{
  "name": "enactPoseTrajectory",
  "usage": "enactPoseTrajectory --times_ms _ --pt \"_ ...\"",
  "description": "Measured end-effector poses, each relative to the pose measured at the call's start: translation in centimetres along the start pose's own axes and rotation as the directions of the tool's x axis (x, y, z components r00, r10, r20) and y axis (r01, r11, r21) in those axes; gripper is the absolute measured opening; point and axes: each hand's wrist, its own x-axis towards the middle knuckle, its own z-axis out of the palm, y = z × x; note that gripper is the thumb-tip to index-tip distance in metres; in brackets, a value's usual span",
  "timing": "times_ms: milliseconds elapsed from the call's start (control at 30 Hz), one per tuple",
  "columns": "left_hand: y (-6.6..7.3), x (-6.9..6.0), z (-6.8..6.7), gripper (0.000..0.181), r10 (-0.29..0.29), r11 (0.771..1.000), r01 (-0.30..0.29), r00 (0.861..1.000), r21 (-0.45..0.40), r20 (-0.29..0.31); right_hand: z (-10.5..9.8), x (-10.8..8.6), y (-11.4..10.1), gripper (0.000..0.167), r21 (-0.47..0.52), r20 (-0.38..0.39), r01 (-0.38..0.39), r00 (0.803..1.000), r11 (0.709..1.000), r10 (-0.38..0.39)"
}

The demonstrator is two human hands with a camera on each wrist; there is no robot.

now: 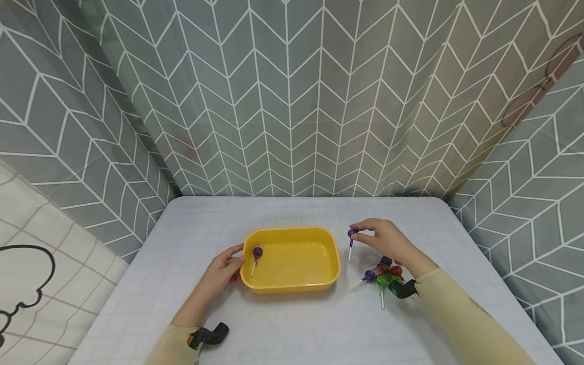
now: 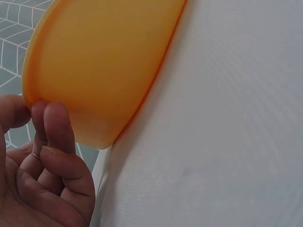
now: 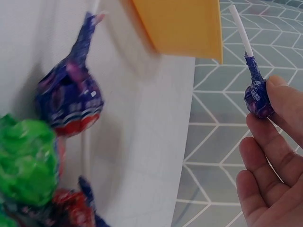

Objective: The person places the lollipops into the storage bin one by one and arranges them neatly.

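Note:
A purple-wrapped lollipop [image 1: 351,234] hangs stick down between the thumb and fingertip of my right hand [image 1: 380,237], just right of the yellow tray [image 1: 292,290]. The right wrist view shows the pinch on the wrapped head of this lollipop [image 3: 257,98], its white stick free. My left hand [image 1: 218,271] holds the tray at its left end; in the left wrist view the bent fingers [image 2: 59,125] touch the outer wall. Another purple lollipop [image 1: 257,252] lies inside the tray near the left wall. Part of the left-hand contact is hidden.
Several lollipops in green, red and purple wrappers lie in a pile below the right forearm, among them a green lollipop [image 1: 382,282] and a red lollipop [image 1: 396,271]. A patterned curtain [image 1: 292,101] stands behind the white table [image 1: 274,334].

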Motion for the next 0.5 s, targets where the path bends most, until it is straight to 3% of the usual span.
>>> enactPoseTrajectory --times_ms 500 --pt "0.0 0.1 0.0 0.051 0.003 1.0 -0.003 1.0 -0.003 0.003 0.2 1.6 -2.1 0.039 0.009 0.029 0.078 0.997 0.997 -0.078"
